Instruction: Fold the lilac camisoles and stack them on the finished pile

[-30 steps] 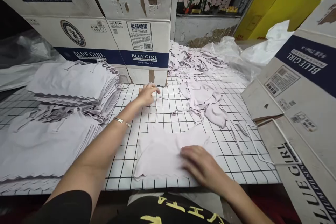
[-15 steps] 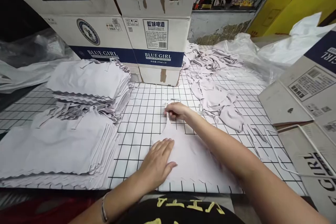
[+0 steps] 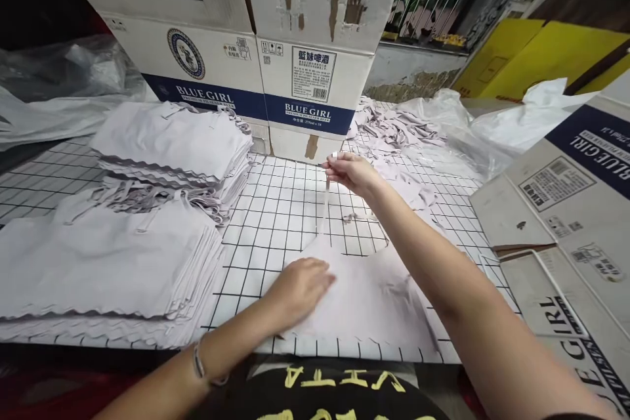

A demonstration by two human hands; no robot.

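Observation:
A pale lilac garment piece (image 3: pixel 367 298) lies flat on the white gridded table (image 3: pixel 285 200) in front of me. My left hand (image 3: pixel 298 289) rests palm down on its left part, fingers together and flat. My right hand (image 3: pixel 348 170) is raised farther back, pinching the end of the garment's thin strap (image 3: pixel 325 200), which runs taut down to the cloth.
Two stacks of folded lilac pieces (image 3: pixel 172 138) (image 3: pixel 103 262) sit at the left. Blue Girl cardboard boxes (image 3: pixel 256 33) stand behind, more boxes (image 3: pixel 566 210) lean at the right. A loose heap of lilac garments (image 3: pixel 394 125) and plastic bags (image 3: pixel 492 125) lie at the back right.
My left hand came back from the far strap and settled on the cloth. My right hand left the cloth, took the strap and has drawn it up and away, pulling it straight.

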